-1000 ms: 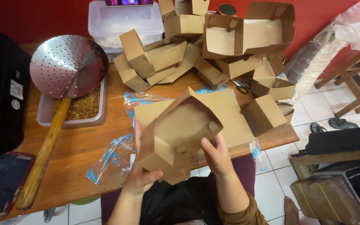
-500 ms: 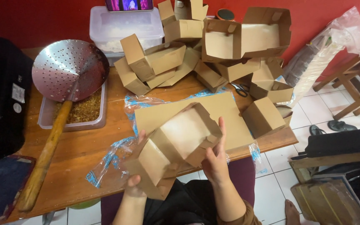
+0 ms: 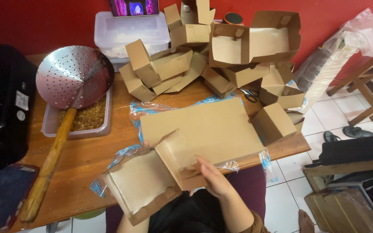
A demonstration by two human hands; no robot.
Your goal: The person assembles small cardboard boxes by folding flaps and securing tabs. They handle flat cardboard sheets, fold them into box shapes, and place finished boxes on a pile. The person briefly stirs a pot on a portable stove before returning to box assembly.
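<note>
A half-folded brown cardboard box [image 3: 152, 181] is clamped at its flap by the right hand [image 3: 210, 177] fingers; the left hand is hidden beneath, grip unclear.

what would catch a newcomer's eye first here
The heap of folded brown boxes at the back of the wooden table, against the red wall. Next, the big perforated metal skimmer resting over a tray at left. In front, the right hand presses a half-folded box.
</note>
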